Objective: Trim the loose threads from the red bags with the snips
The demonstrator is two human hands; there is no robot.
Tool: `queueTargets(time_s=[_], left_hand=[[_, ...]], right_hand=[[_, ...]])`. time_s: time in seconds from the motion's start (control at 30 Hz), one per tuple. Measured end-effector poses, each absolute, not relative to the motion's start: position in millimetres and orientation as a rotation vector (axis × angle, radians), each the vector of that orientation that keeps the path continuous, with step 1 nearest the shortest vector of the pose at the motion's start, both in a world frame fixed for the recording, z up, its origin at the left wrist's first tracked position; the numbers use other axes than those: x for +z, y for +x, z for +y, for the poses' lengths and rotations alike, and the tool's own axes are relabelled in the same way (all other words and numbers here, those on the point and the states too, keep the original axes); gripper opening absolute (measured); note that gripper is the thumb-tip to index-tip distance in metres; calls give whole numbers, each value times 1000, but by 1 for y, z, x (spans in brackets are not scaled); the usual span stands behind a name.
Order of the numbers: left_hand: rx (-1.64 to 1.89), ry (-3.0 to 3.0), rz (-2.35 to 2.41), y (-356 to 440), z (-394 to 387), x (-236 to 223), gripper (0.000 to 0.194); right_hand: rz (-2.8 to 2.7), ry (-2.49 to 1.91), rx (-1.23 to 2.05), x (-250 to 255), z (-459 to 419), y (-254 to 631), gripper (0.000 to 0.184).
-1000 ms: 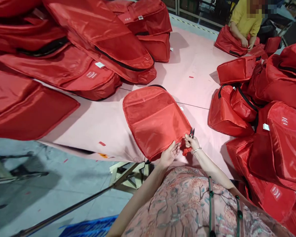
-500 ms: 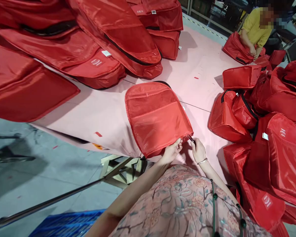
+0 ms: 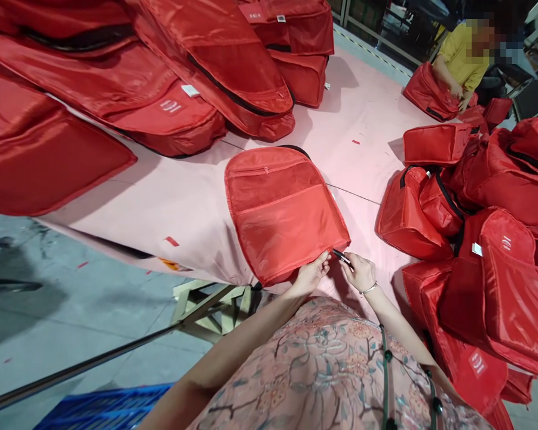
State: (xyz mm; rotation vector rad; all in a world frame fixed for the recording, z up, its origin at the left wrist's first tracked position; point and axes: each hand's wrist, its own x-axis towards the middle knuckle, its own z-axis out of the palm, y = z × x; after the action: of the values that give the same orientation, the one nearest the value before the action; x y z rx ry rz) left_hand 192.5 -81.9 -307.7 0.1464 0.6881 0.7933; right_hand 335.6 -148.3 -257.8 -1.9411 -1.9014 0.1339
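Note:
A flat red bag panel [image 3: 280, 212] with mesh pockets lies on the pink table [image 3: 179, 203] in front of me. My left hand [image 3: 311, 276] pinches its near edge between thumb and fingers. My right hand [image 3: 362, 272] is closed round small black thread snips [image 3: 342, 257], whose tips point left at the panel's near right corner, just beside my left thumb.
Heaps of red bags [image 3: 170, 71] fill the table's left and far side. More red bags [image 3: 484, 227] pile up on the right. A person in a yellow top [image 3: 464, 54] handles a bag at the far right. A blue crate [image 3: 107, 409] sits on the floor below left.
My right hand has lowered the snips from pointing upward to pointing left at the panel's corner. My left hand has kept its pinch on the near edge.

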Motion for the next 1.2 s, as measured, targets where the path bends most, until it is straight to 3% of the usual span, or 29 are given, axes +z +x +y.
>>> queueTargets(time_s=[0.77,1.03,1.2], left_hand=[[815,186,690,192,-84,-304,13],[721,131,686,179,-83,-300,11],[665,143,812,152,-90,-304,22]], right_hand=[[-1977,-1956,108,-255,-141,334,30],[-1781,-1764,347,-257,-141,332,28],[-1536,-1697,434,-262,-143,329,28]])
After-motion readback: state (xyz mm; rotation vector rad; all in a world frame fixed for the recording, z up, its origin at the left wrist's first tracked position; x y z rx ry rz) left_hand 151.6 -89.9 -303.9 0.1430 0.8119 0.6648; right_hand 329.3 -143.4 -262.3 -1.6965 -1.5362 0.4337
